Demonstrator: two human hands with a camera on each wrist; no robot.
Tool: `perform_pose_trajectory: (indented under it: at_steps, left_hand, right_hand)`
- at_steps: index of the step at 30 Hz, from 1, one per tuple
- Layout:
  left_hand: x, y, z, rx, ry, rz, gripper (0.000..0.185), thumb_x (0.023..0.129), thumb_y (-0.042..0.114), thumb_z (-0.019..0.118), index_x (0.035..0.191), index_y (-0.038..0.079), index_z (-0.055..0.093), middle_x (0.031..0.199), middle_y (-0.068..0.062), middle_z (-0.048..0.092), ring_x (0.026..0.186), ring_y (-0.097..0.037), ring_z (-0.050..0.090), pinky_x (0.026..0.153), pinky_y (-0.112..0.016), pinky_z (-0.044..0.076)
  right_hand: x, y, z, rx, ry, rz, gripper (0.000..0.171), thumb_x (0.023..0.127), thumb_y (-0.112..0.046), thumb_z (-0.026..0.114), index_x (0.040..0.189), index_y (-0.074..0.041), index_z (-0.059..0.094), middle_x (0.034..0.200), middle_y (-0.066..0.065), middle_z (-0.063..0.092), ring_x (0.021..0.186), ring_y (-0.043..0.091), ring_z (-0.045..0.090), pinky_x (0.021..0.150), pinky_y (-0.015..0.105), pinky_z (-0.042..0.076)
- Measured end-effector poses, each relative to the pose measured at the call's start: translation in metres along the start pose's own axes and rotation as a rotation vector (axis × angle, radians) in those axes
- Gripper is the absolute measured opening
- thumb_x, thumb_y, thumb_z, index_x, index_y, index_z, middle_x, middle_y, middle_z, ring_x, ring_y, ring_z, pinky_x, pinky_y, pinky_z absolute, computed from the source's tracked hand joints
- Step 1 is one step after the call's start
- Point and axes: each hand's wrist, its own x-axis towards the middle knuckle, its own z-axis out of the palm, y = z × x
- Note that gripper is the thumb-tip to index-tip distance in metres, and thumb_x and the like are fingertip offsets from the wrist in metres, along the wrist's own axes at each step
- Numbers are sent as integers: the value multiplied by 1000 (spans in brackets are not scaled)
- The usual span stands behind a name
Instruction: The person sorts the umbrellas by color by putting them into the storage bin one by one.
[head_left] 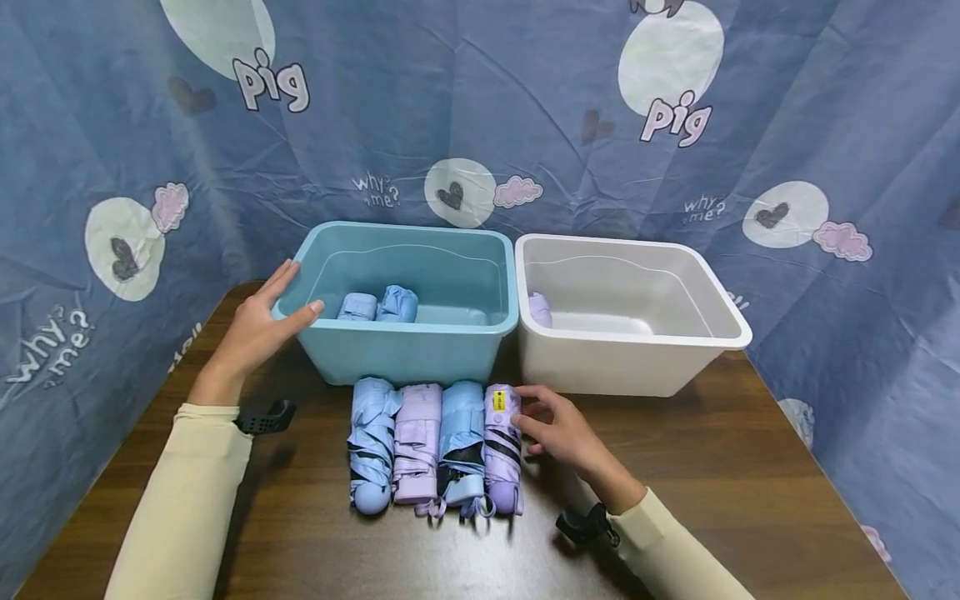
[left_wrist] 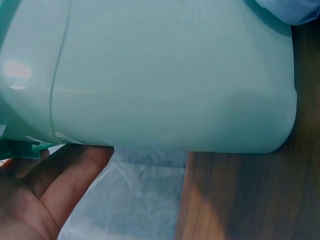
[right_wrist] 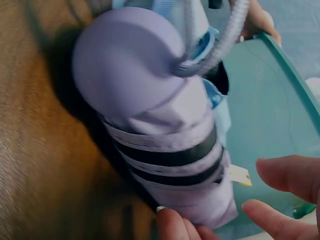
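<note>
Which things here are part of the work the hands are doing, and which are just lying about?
In hand:
- right hand touching the purple umbrella
- left hand on the teal bin
- white bin
- three other folded umbrellas

Lying about:
- patterned blue cloth
- wooden table

A teal bin [head_left: 408, 350] and a white bin [head_left: 637, 358] stand on the dark wood-grain desk [head_left: 712, 467]. Folded umbrellas alternate light blue [head_left: 372, 442], lilac [head_left: 417, 442], blue [head_left: 462, 442], and lilac with black stripes [head_left: 502, 446].

Purple umbrella in white bin [head_left: 539, 309] mostly hidden by wall, left hand [left_wrist: 37, 192] cut off by edge, yellow tag [right_wrist: 240, 176] text unreadable.
</note>
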Motion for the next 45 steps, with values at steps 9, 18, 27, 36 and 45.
perform_pose_trajectory:
  at_steps: [9,18,27,36,45]
  left_hand:
    - [1,3,-1,-19,1,-8,84,89,49,64,155,29,16,160,13,6,146,-30,9,108,-67,15]
    - [-2,1,0,-14,-3,-22,85,89,49,63,155,27,16,161,10,6,146,-32,10,107,-68,17]
    - [-1,1,0,-25,8,-19,85,89,49,63,155,27,17,161,9,6,146,-33,11,106,-68,17]
    - [-1,1,1,-30,14,-13,85,89,48,64,155,26,17,161,10,6,146,-32,11,107,-68,17]
    - [-1,-1,1,-21,3,-20,84,89,49,63,155,29,15,161,11,5,146,-33,10,106,-68,17]
  right_hand:
    - [0,2,12,-75,-6,31,65,86,-11,72,144,-20,43,110,22,57,82,23,62,52,40,55]
    - [4,5,21,-215,-46,-66,65,84,-20,76,141,-12,45,95,17,63,75,21,63,45,33,53]
    - [7,0,29,-402,59,-61,72,74,-29,83,137,-19,47,91,13,52,78,23,52,58,32,45]
    - [8,3,27,-373,76,-56,74,72,-23,86,136,-18,48,95,12,55,81,22,53,62,32,47]
    - [5,6,24,-216,62,-7,73,74,-15,84,136,-18,47,106,15,58,88,25,59,62,33,51]
